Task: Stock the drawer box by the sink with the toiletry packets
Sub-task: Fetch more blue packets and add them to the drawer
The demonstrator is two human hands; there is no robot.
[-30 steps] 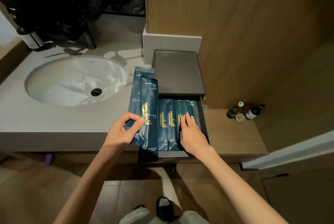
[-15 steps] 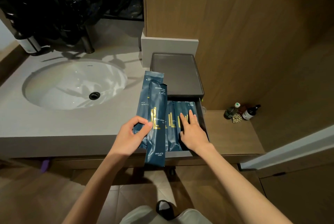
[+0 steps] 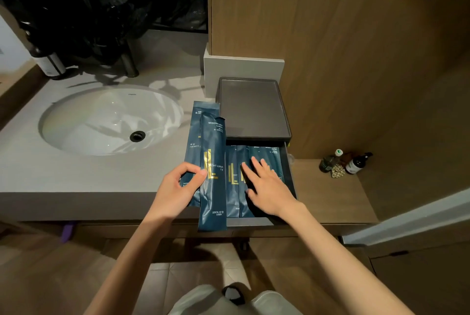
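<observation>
Rightward on the tabletop [image 3: 76, 174], beside the sink [image 3: 101, 121], the drawer box [image 3: 251, 108] stands open at the front edge, stocked packets [image 3: 232, 182] inside under the flat, straight-fingered right hand [image 3: 269, 187]; the left hand [image 3: 175, 187] pinches seemingly two spare packets [image 3: 213, 141] alongside.

drawer packets [image 3: 232, 182] partly under the right hand [image 3: 270, 188]

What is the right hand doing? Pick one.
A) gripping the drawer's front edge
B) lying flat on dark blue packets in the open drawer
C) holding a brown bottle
B: the right hand lies flat on the dark blue foil packets inside the open grey drawer.
</observation>
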